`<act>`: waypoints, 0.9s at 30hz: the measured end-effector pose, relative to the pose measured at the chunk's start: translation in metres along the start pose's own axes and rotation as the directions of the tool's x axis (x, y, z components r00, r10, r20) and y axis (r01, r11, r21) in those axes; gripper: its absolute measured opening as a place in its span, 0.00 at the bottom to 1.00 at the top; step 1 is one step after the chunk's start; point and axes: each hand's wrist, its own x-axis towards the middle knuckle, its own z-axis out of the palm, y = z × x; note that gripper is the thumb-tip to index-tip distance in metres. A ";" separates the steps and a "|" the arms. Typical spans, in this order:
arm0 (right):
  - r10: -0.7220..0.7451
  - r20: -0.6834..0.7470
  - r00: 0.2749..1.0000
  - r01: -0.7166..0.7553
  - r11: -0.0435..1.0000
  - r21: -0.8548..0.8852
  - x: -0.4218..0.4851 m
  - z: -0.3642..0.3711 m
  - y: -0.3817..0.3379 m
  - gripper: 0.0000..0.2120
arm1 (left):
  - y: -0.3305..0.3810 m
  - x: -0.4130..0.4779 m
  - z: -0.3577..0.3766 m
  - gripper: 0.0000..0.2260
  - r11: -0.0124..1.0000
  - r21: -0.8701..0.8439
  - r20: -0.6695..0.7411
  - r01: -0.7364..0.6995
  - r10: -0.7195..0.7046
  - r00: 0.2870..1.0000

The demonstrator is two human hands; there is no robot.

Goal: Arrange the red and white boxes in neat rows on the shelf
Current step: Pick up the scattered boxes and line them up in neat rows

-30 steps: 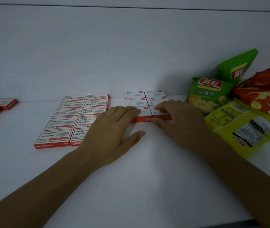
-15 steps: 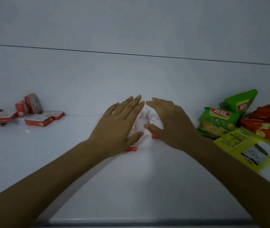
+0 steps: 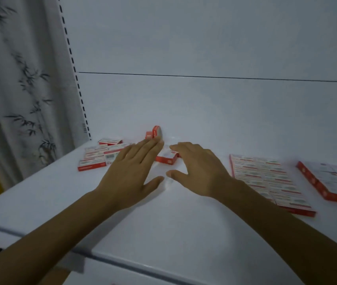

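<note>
Both my hands hover over the white shelf [image 3: 184, 223], fingers straight, holding nothing. My left hand [image 3: 130, 173] reaches toward a loose pile of red and white boxes [image 3: 99, 156] at the back left. My right hand [image 3: 199, 169] is just beside a single flat box [image 3: 166, 158] lying between the two hands. A pair of boxes stands on edge against the back wall [image 3: 154, 132]. To the right, a neat double row of boxes [image 3: 266, 177] lies flat, and a second neat block [image 3: 332, 182] sits further right.
The shelf's slotted upright [image 3: 75, 79] rises at the left, with a bamboo-print curtain [image 3: 19, 89] beyond it. The shelf's front edge [image 3: 122, 262] runs across the bottom.
The view has swung left: the snack bags are out of frame and the neat rows now lie at the right. Both hands have left the arranged boxes and moved to the loose pile.
</note>
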 end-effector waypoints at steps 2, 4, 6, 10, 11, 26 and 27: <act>0.040 0.014 0.999 -0.039 0.999 -0.004 0.022 0.021 -0.020 0.31 | -0.028 -0.014 0.001 0.32 1.000 0.002 0.014 0.029 -0.029 0.999; 0.097 0.008 0.995 -0.097 0.995 -0.001 0.035 0.039 -0.027 0.32 | -0.045 -0.023 0.005 0.32 1.000 -0.008 0.008 0.013 -0.013 1.000; 0.113 -0.050 0.992 -0.115 0.993 -0.026 0.044 0.058 -0.031 0.34 | -0.058 -0.026 0.009 0.32 0.999 -0.044 0.006 -0.011 0.011 1.000; 0.161 -0.027 0.987 -0.161 0.987 -0.011 0.046 0.078 -0.032 0.32 | -0.072 -0.008 0.017 0.32 0.988 -0.124 0.013 -0.093 0.096 0.995; 0.157 -0.043 0.987 -0.157 0.987 -0.011 0.045 0.080 -0.032 0.31 | -0.073 -0.002 0.021 0.32 0.983 -0.138 0.008 -0.119 0.121 0.993; 0.347 -0.157 0.925 -0.294 0.912 0.285 0.048 0.080 -0.006 0.28 | -0.072 0.019 0.051 0.30 0.861 -0.499 -0.062 -0.097 0.076 0.995; 0.345 -0.158 0.925 -0.296 0.916 0.269 0.048 0.081 -0.005 0.28 | -0.072 0.019 0.051 0.30 0.866 -0.491 -0.052 -0.093 0.077 0.996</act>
